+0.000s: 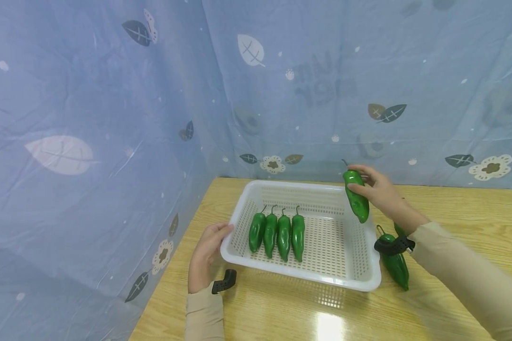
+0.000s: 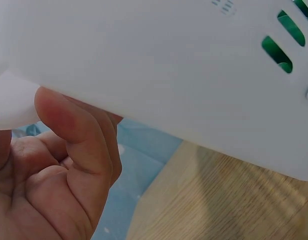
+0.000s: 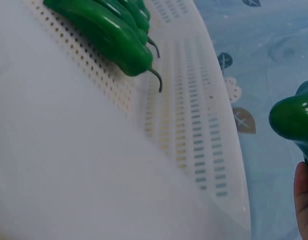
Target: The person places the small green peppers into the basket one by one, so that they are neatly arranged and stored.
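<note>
My left hand point(image 1: 206, 251) grips the left rim of a white plastic basket point(image 1: 298, 275) with slotted walls. Curled fingers point(image 2: 79, 135) show at the rim in the left wrist view. Several green chili peppers point(image 1: 284, 237) lie side by side in the basket's left half, stems toward the back. Over the basket's right back corner, my right hand point(image 1: 381, 192) holds another green pepper point(image 1: 357, 201) between thumb and fingers, stem up. In the right wrist view only the end of this pepper point(image 3: 294, 117) and a bit of the hand show at the right edge.
On the wooden table point(image 1: 256, 308), right of the basket, lies a green pepper point(image 1: 396, 270), partly behind the right wrist strap point(image 1: 394, 246). Another pepper point(image 1: 398, 229) is mostly hidden by the forearm. A blue leaf-patterned sheet point(image 1: 324, 94) hangs behind and at the left.
</note>
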The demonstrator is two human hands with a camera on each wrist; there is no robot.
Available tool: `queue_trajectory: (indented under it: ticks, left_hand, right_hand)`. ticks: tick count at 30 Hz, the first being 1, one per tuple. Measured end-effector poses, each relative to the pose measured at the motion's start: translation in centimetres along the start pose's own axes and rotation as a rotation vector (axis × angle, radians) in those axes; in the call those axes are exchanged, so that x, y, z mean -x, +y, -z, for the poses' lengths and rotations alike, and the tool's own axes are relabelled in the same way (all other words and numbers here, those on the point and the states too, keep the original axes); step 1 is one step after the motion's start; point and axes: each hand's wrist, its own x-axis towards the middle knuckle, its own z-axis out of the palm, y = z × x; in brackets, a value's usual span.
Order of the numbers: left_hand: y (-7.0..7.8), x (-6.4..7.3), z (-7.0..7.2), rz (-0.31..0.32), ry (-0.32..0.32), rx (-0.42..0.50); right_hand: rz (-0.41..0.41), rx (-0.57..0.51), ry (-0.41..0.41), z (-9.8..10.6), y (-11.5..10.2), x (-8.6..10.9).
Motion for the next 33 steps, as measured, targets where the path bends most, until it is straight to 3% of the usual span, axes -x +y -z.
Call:
queue_trajectory:
  ticks: [33]
  left_hand:
    - [0.3,0.1,-0.3,-0.005,0.022,-0.004]
  right_hand:
    - [-0.066,-0.045,-0.036,-5.5,-0.7,-1.1]
